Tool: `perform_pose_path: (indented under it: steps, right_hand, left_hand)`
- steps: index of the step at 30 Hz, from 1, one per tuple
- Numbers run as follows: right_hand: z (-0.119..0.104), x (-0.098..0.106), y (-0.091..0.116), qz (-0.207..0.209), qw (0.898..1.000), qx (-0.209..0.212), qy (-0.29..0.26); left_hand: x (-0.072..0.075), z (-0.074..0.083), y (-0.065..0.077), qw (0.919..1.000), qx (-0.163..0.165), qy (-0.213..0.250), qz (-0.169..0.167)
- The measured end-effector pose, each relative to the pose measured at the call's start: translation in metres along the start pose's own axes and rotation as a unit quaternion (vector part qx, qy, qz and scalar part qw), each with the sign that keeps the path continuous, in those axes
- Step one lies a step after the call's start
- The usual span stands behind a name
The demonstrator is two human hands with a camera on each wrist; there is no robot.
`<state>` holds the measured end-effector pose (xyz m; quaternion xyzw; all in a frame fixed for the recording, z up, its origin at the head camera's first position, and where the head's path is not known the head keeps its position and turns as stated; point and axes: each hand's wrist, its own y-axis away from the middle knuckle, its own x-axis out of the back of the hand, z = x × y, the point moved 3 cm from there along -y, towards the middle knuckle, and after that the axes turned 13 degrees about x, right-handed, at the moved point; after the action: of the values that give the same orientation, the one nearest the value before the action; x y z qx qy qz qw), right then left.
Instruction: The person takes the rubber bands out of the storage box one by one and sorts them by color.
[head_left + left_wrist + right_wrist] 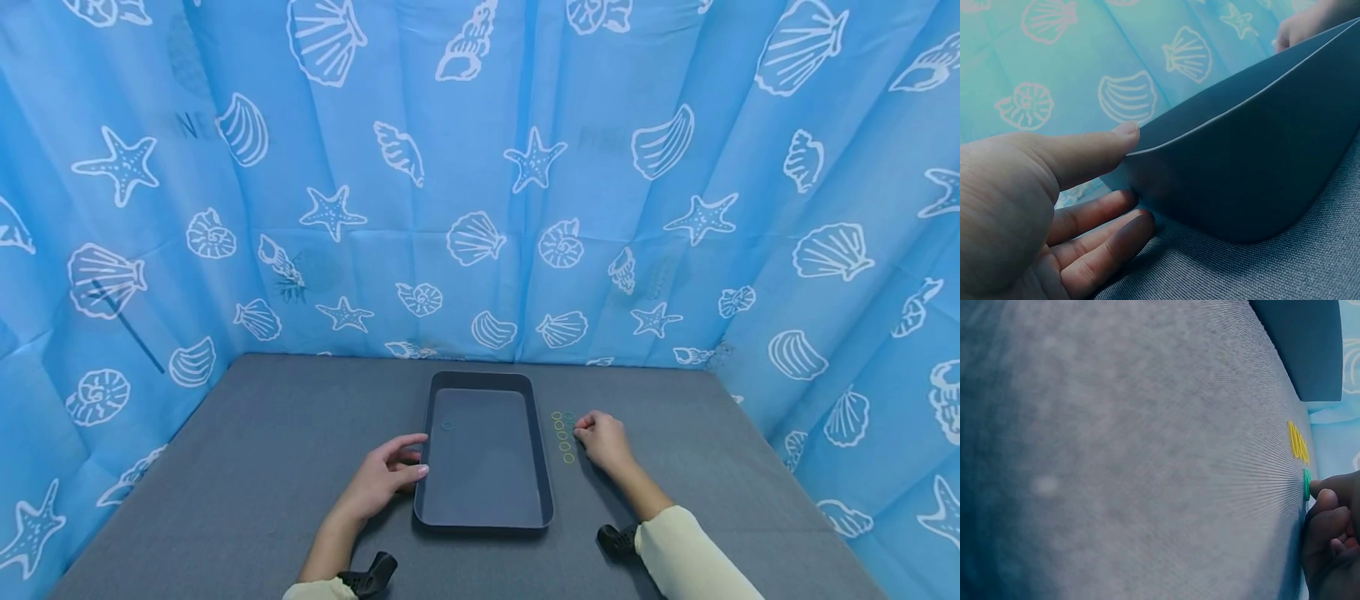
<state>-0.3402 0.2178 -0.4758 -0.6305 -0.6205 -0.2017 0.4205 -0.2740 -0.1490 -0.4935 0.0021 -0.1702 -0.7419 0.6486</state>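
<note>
A dark grey rectangular tray [483,527] lies on the cloth, with one green ring [447,426] inside near its left wall. At the tray's left side my left hand [386,475] rests with fingers loosely extended; in the left wrist view its thumb [1100,150] touches the rim and the other fingertips stay by the outer wall. Right of the tray several thin yellow rings [562,436] form a column, beside another green ring [569,417]. My right hand [606,442] has its fingertips bunched right at the green rings [1307,484]; I cannot tell whether they pinch one.
Grey cloth [247,467] covers the table. A blue shell-patterned curtain [480,167] hangs behind and along both sides. Black wrist mounts [371,575] sit at both sleeves [693,550].
</note>
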Motion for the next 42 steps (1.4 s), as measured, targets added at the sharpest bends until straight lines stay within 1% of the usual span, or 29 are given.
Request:
perform_pose_path:
  steps: [3,5,7,9,11,12,14,16,21,24,27,32,35,37,39,42]
  right_hand:
    - [0.002,0.000,0.000,0.003,0.999,-0.018,-0.026]
    - [0.004,-0.001,-0.001,0.007,0.997,-0.040,-0.072]
    - [0.006,-0.001,-0.001,0.016,0.989,-0.066,-0.133]
    - [0.007,-0.002,-0.002,0.029,0.977,-0.093,-0.188]
    - [0.006,-0.001,-0.004,0.038,0.968,-0.109,-0.223]
    - [0.005,0.000,-0.005,0.041,0.966,-0.113,-0.230]
    - [0.004,0.001,-0.008,0.049,0.964,-0.117,-0.235]
    - [0.002,0.004,-0.012,0.061,0.964,-0.114,-0.232]
    - [-0.009,0.014,-0.029,0.104,0.972,-0.081,-0.196]
    - [-0.020,0.018,-0.040,0.122,0.973,-0.065,-0.187]
    - [-0.033,0.016,-0.049,0.133,0.969,-0.055,-0.199]
    - [-0.057,0.004,-0.057,0.156,0.961,-0.045,-0.226]
    - [-0.074,-0.004,-0.059,0.156,0.957,-0.037,-0.241]
    - [-0.083,-0.010,-0.061,0.145,0.958,-0.033,-0.245]
    - [-0.089,-0.018,-0.063,0.128,0.960,-0.027,-0.247]
    - [-0.100,-0.029,-0.065,0.100,0.966,-0.007,-0.239]
  left_hand:
    - [0.000,0.000,0.000,1.0000,0.001,0.000,-0.003]
    - [0.001,0.000,-0.001,1.0000,0.001,0.001,-0.002]
    - [0.001,0.000,-0.001,1.0000,0.002,0.002,0.001]
    - [0.002,0.000,-0.001,1.0000,0.003,0.001,0.004]
    - [0.002,0.000,-0.001,1.0000,0.004,-0.001,0.006]
    - [0.002,0.000,-0.001,1.0000,0.004,-0.002,0.005]
    - [0.001,0.000,0.000,1.0000,0.005,-0.001,0.000]
    - [0.000,0.000,0.000,1.0000,0.007,0.000,-0.005]
    - [-0.002,0.001,0.001,0.9999,0.008,0.001,-0.008]
    - [-0.001,0.002,0.001,1.0000,0.005,0.002,-0.007]
    - [-0.001,0.001,0.000,1.0000,0.005,0.003,-0.005]
    - [0.000,0.000,-0.001,1.0000,0.005,0.003,-0.002]
    - [0.000,0.000,0.000,1.0000,0.006,0.001,0.002]
    - [-0.001,0.000,0.000,1.0000,0.005,0.001,0.003]
    - [-0.001,0.000,0.000,1.0000,0.005,0.002,0.002]
    - [0.000,0.000,-0.001,1.0000,0.004,0.005,0.000]
